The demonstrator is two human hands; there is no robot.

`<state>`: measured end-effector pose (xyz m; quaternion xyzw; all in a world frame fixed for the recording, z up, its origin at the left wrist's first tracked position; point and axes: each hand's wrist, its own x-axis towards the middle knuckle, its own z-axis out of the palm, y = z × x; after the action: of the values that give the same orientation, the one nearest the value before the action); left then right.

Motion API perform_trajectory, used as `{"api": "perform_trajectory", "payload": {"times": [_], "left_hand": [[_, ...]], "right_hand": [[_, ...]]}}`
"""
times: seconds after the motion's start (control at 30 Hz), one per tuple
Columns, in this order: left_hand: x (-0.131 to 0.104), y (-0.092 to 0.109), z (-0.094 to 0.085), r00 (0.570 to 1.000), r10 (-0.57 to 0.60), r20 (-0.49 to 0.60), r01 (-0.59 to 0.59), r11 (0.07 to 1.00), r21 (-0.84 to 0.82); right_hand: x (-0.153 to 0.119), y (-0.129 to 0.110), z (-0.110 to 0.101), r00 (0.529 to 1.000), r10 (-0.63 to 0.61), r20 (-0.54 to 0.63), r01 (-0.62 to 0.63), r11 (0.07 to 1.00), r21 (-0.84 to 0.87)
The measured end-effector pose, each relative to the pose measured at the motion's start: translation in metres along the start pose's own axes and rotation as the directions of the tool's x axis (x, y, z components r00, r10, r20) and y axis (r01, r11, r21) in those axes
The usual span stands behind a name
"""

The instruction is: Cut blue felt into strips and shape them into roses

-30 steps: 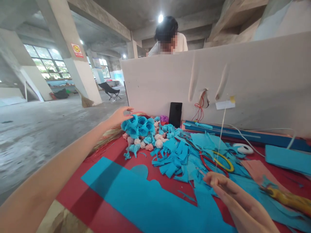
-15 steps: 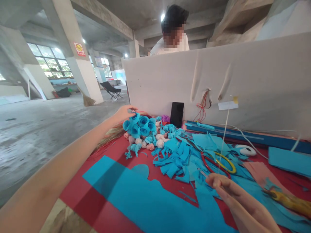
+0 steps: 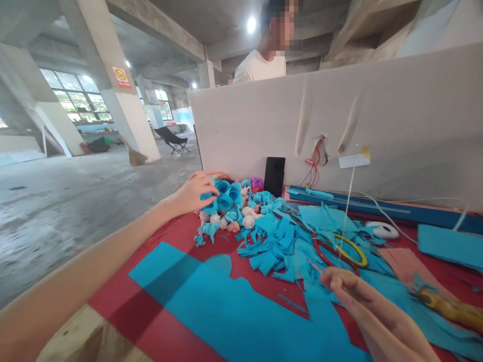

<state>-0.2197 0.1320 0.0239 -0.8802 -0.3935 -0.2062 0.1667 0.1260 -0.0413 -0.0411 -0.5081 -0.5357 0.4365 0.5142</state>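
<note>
Left fingers point(image 3: 212, 192) slightly apart, curled over the near-left side of the blue paper roses point(image 3: 225, 202); grip underneath hidden, cannot tell if closed. Roses sit just right of these fingertips; bunch roundish, no clear long axis, blooms facing roughly toward the wearer. Left hand point(image 3: 192, 195) clearly nearer, back of hand up, forearm stretched long and diagonal from lower left. Right hand point(image 3: 364, 296) well apart, right of the roses and closer to the wearer, thumb and forefinger together on a thin pale piece point(image 3: 315, 266), forearm in from lower right. Buds point(image 3: 248, 221) just beside the roses, phone point(image 3: 274, 176) upright behind them to the right, blue scraps point(image 3: 266, 244) right, blue sheet point(image 3: 211, 301) on the near side.
</note>
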Motion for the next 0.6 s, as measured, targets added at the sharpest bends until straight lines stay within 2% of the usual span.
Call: {"api": "perform_trajectory", "payload": {"times": [0.1,0.2,0.4,0.6], "left_hand": [[-0.006,0.016,0.006,0.975,0.171,0.143,-0.186,0.978,0.096],[-0.008,0.023,0.015,0.941,0.245,0.234,-0.29,0.939,0.183],[-0.003,0.024,0.029,0.9,0.288,0.326,-0.386,0.874,0.295],[0.004,0.023,0.031,0.865,0.309,0.394,-0.443,0.84,0.313]], "right_hand": [[0.001,0.001,0.001,1.0,0.012,-0.008,-0.013,1.0,-0.01],[0.0,0.001,0.001,1.0,-0.018,0.004,0.018,0.999,-0.028],[-0.002,-0.005,0.003,1.0,-0.022,0.001,0.022,1.0,-0.017],[-0.004,-0.007,0.003,1.0,-0.013,-0.008,0.013,1.0,0.015]]}}
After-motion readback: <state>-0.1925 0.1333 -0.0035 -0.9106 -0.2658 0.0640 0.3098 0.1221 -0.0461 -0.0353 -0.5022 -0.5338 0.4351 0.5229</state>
